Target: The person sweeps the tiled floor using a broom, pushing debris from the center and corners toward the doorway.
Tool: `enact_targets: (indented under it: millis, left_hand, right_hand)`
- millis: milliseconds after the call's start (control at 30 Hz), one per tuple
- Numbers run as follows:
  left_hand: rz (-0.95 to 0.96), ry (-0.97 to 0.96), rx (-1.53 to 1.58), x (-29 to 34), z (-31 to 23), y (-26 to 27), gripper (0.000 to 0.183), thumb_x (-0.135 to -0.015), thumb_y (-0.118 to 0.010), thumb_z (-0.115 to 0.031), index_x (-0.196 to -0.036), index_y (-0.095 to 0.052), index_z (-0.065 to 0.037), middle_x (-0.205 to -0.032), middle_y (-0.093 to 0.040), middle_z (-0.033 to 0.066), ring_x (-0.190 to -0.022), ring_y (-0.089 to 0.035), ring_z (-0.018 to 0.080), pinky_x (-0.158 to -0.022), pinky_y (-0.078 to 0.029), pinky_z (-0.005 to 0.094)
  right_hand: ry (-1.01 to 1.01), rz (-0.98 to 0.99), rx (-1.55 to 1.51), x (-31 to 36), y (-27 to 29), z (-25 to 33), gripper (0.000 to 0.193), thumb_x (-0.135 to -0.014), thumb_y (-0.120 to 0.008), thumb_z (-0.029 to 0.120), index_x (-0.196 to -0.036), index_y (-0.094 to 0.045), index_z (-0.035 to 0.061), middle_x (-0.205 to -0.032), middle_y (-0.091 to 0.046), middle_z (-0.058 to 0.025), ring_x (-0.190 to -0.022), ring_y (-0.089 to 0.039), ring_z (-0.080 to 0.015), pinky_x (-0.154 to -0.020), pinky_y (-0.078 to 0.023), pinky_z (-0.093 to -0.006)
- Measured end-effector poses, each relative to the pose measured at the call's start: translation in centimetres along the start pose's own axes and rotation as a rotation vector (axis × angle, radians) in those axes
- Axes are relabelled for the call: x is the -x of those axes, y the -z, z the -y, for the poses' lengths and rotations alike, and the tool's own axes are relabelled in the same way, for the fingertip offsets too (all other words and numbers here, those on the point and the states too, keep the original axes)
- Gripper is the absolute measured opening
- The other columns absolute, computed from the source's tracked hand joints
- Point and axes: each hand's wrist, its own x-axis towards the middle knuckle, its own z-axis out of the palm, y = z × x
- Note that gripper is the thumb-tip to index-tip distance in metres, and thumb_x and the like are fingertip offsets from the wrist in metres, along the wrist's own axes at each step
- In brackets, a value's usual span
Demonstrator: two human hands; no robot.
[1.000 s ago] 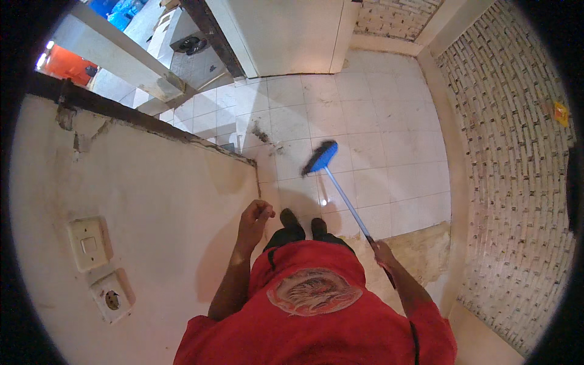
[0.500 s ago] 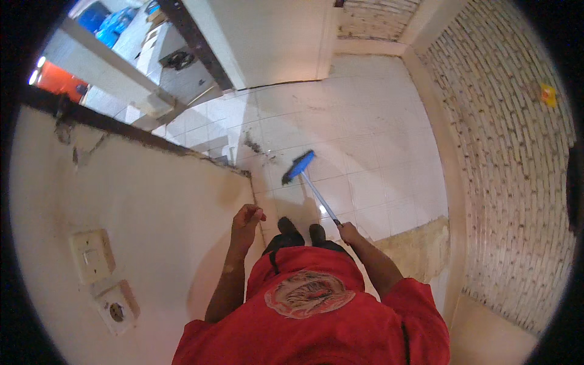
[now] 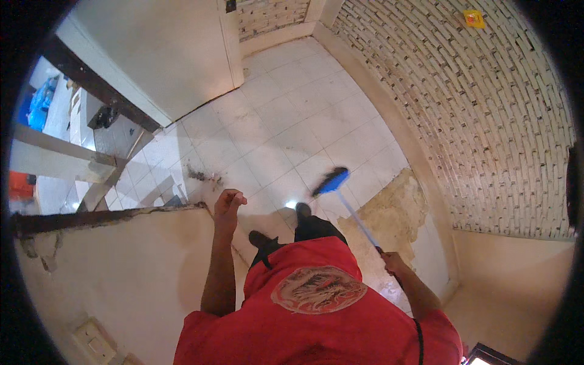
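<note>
My right hand (image 3: 394, 263) is wrapped round the dark grip of a broom (image 3: 358, 222). The handle slants forward and left to a blue head with dark bristles, which is over the white tiled floor ahead of my feet, near a stained patch. In front of my body, on the left, my left hand (image 3: 229, 204) is raised with its fingers curled in, and nothing shows in it. Beyond that hand, a small heap of dark dirt (image 3: 205, 177) lies on the tiles close to the doorway.
A brownish worn floor patch (image 3: 395, 210) spreads to the right. The textured wall (image 3: 450, 115) bounds that side, with a yellow packet (image 3: 473, 19) on it. A pale door (image 3: 164, 55) stands ahead left, beside a doorway. The near left wall (image 3: 140, 255) ends at its dark sill.
The broom head has moved right, away from the dirt, and my right hand has gone right with it. My view has turned right and my feet have stepped. The left hand stays raised.
</note>
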Motion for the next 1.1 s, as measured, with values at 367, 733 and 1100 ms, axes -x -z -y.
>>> enact_targets:
  millis: [367,733,1100]
  left_hand:
    - [-0.176,0.054,-0.219,-6.3,-1.5,-10.4,0.017,-0.090,-0.059,-0.019,-0.092,-0.058,-0.002,-0.080,-0.061,0.0058,-0.077,-0.059,0.0161,-0.075,-0.048,0.0318]
    - [-0.235,0.090,-0.174,-10.5,-2.5,-21.8,0.013,-0.093,-0.056,-0.016,-0.092,-0.056,-0.003,-0.079,-0.059,0.0031,-0.078,-0.055,0.0107,-0.075,-0.041,0.0251]
    - [-0.237,0.049,-0.227,-15.6,-3.6,-22.8,0.016,-0.092,-0.058,-0.020,-0.091,-0.057,-0.004,-0.079,-0.060,0.0045,-0.078,-0.058,0.0144,-0.077,-0.046,0.0300]
  right_hand:
    - [-0.014,-0.046,0.161,-21.9,14.4,8.5,0.025,-0.082,-0.060,0.014,-0.066,-0.053,-0.0043,-0.051,-0.051,-0.0128,-0.038,-0.051,-0.0215,-0.033,-0.037,-0.0370]
    - [0.518,0.126,0.574,-34.2,12.0,22.5,0.031,-0.085,-0.058,0.026,-0.081,-0.061,-0.0045,-0.062,-0.060,-0.0164,-0.047,-0.059,-0.0256,-0.044,-0.046,-0.0408]
    - [0.497,0.335,0.467,-29.5,13.4,28.9,0.031,-0.086,-0.055,0.029,-0.079,-0.060,-0.0013,-0.053,-0.053,-0.0116,-0.043,-0.052,-0.0219,-0.041,-0.041,-0.0387]
